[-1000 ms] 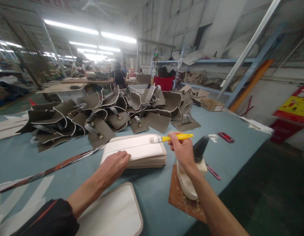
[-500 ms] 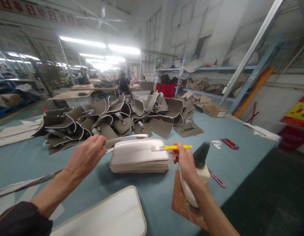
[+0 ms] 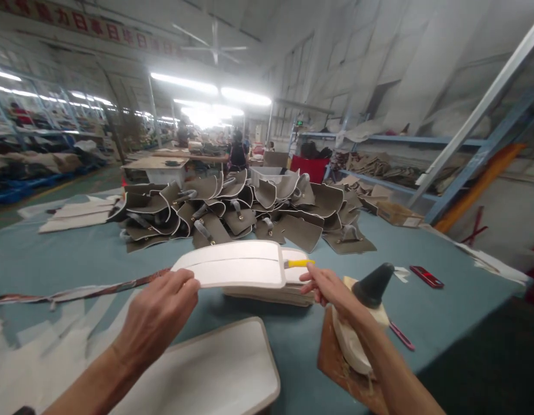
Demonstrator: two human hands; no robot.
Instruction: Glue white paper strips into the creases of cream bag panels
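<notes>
My left hand (image 3: 165,305) pinches the left end of a white rounded panel (image 3: 232,265) with a beige border, raised and slightly bowed. Behind and under it is a stack of similar panels (image 3: 267,295), partly covered. The fingers of my right hand (image 3: 329,288) are closed at the yellow handle of a paintbrush (image 3: 299,263). Its bristles are hidden behind the raised panel. Below my right wrist stands a pale bottle-like container (image 3: 353,346) on a brown board (image 3: 331,363), beside a dark cone-shaped piece (image 3: 374,285). Another white panel (image 3: 215,369) lies nearest me.
Grey-brown bag pieces with handles (image 3: 236,213) are heaped across the back of the blue-green table (image 3: 301,357). On the right lie a red-and-black phone-like object (image 3: 426,276) and a pink cutter (image 3: 402,336). A long strip (image 3: 98,293) and white pieces (image 3: 80,213) are on the left.
My left hand has lifted the panel, whose white face now shows towards me and covers much of the stack. The brush's bristles have gone out of sight behind it. The view has turned left.
</notes>
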